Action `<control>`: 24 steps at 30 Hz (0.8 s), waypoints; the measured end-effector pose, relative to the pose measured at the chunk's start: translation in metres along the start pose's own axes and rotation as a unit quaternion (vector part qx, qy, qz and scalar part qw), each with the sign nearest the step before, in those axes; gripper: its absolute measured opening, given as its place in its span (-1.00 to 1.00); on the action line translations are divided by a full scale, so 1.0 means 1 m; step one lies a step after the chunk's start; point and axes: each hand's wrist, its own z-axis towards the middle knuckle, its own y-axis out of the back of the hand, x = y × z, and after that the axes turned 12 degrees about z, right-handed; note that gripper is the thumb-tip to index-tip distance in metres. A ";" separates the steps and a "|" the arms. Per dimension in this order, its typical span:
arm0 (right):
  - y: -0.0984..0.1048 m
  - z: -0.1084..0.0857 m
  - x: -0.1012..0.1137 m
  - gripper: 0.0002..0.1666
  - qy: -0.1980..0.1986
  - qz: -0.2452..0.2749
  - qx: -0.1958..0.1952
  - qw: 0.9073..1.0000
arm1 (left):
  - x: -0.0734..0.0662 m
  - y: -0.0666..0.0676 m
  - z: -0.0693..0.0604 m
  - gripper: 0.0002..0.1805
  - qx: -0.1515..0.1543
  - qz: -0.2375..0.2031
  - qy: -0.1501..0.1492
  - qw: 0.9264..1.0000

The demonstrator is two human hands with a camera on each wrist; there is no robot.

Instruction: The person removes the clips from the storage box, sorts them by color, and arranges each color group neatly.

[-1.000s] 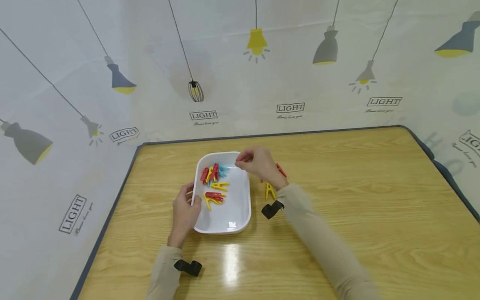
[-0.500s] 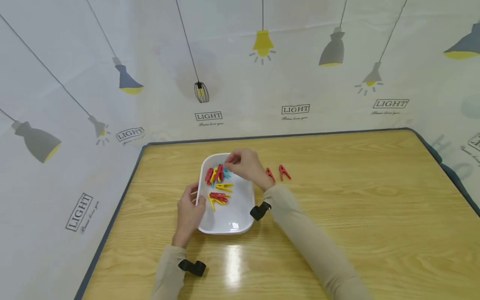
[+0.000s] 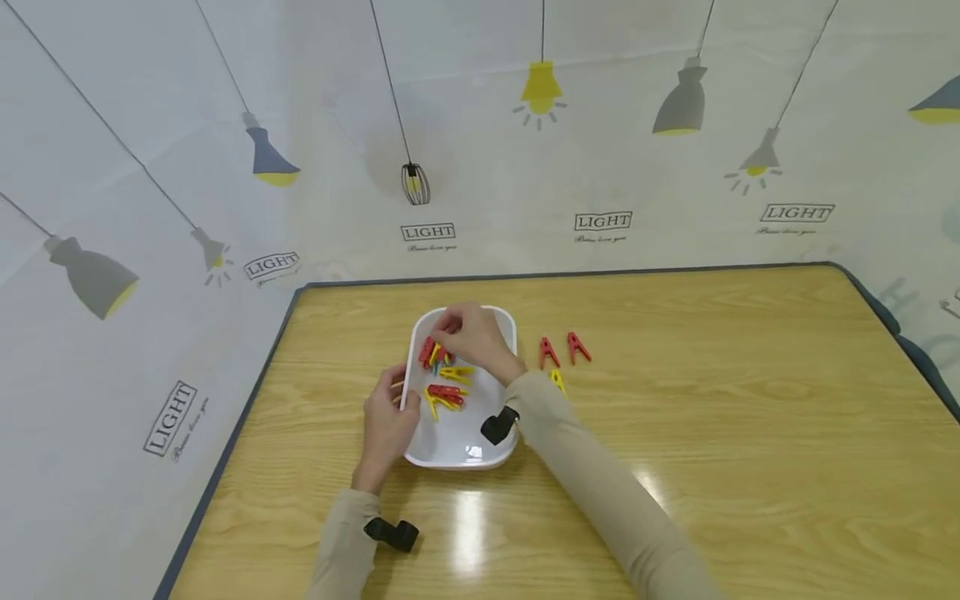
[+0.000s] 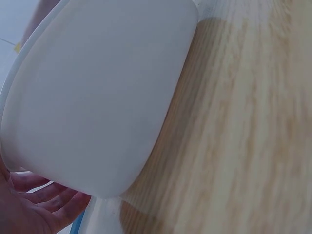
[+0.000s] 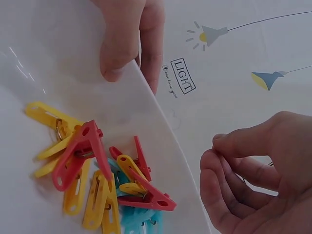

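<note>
My left hand (image 3: 392, 425) grips the near-left rim of a white plastic tray (image 3: 457, 450), thumb inside and fingers outside; the left wrist view shows those fingers against the outer wall (image 4: 97, 107). Red, yellow and blue clothespins (image 5: 83, 151) lie heaped in the tray toward its far-left side. Over that heap is my right hand (image 3: 474, 337), its fingers curled and its thumb tip (image 5: 222, 141) meeting the index fingertip. No clothespin shows between those tips. What the curled fingers may cover inside the palm is hidden.
To the right of the tray, a red clothespin (image 3: 549, 352), another red clothespin (image 3: 577, 347) and a yellow clothespin (image 3: 558, 381) rest on the wooden table (image 3: 712, 417). A wall covering (image 3: 480, 150) printed with lamps rises behind the table's dark edge.
My right hand has moved left across the tray, from its right rim to above the heap, uncovering the clothespins on the table. The left hand keeps its hold. The head view has shifted slightly.
</note>
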 end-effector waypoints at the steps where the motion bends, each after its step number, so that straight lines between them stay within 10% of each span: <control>1: -0.002 0.001 0.000 -0.88 -0.002 -0.001 0.002 1.000 | 0.000 0.000 0.000 -0.55 0.000 -0.001 -0.001 1.000; 24: -0.043 0.007 -0.015 -0.82 0.054 -0.098 0.031 0.993 | 0.000 0.001 -0.002 -0.56 -0.003 -0.002 -0.003 1.000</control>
